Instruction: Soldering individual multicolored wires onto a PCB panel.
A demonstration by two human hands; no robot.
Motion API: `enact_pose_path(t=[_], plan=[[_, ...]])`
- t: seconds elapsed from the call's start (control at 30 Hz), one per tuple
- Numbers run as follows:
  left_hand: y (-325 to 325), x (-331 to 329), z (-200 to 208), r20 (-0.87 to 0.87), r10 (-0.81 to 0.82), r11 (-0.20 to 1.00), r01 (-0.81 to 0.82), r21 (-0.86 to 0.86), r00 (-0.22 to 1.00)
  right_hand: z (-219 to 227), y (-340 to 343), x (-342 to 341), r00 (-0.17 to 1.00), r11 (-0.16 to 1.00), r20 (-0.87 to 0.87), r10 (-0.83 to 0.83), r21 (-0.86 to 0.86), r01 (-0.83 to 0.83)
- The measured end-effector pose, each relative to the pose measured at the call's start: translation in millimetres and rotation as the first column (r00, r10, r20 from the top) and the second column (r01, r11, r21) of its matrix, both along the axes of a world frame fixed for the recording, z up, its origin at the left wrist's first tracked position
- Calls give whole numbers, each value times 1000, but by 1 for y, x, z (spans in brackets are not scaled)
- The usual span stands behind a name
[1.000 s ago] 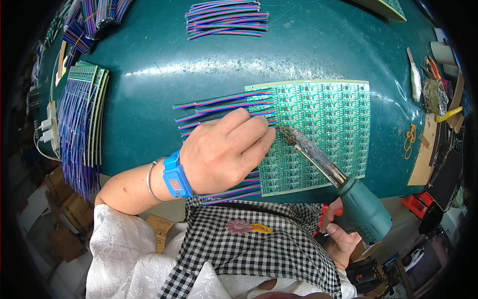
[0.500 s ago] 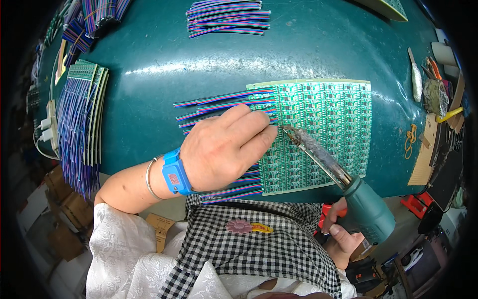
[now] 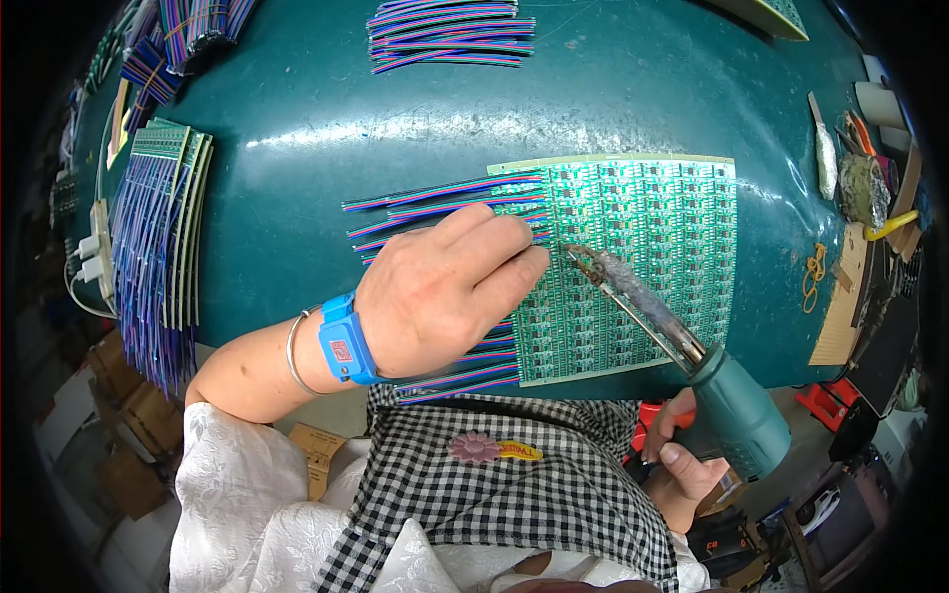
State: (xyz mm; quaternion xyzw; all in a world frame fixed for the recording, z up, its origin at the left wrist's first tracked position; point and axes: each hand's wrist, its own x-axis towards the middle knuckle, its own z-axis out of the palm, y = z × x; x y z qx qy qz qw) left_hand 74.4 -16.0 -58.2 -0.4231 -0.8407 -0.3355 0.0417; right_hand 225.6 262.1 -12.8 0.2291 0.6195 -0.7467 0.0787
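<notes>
Your main risk, I'd judge, sits over the left part of the circuit-board panel [image 3: 682, 237], which lies flat on the table [image 3: 297, 237]: the soldering iron [image 3: 743, 415] has its tip just beside the fingertips of your left hand [image 3: 440, 287], so a slip of either hand could burn you. Those fingers are bent down together at the panel's left edge, but whether they pinch a wire or only press one can't be told. Your right hand [image 3: 689, 474], below the panel's lower right corner, seems wrapped around the iron's grip, though the tool's body hides much of that grasp. If the left fingers ease off, a wire could skew off its pad; if the tip drags, solder could bridge the tightly packed contacts; and the slanting shaft, dipping too low, might scorch the small chips beneath. The panel is a thin, stiff rectangle, gritty with rows of dark and silvery parts. The attached wires [image 3: 445, 191] jut leftward from it as slim, flexible ribbons striped in blue, red and dark strands, while a loose bundle of wires [image 3: 450, 40] lies beyond its top edge. The iron pairs smooth teal plastic with a crusted, sooty metal front.
</notes>
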Motion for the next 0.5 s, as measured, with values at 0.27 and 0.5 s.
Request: enact_pose_path(t=[0.27, 0.5], plan=[[2, 2, 5, -17, 5, 999, -6, -51, 1000, -1, -2, -3, 999, 999, 19, 28, 36, -28], [2, 2, 9, -33, 1, 997, -4, -82, 999, -8, 6, 3, 991, 990, -36, 126, 67, -123]])
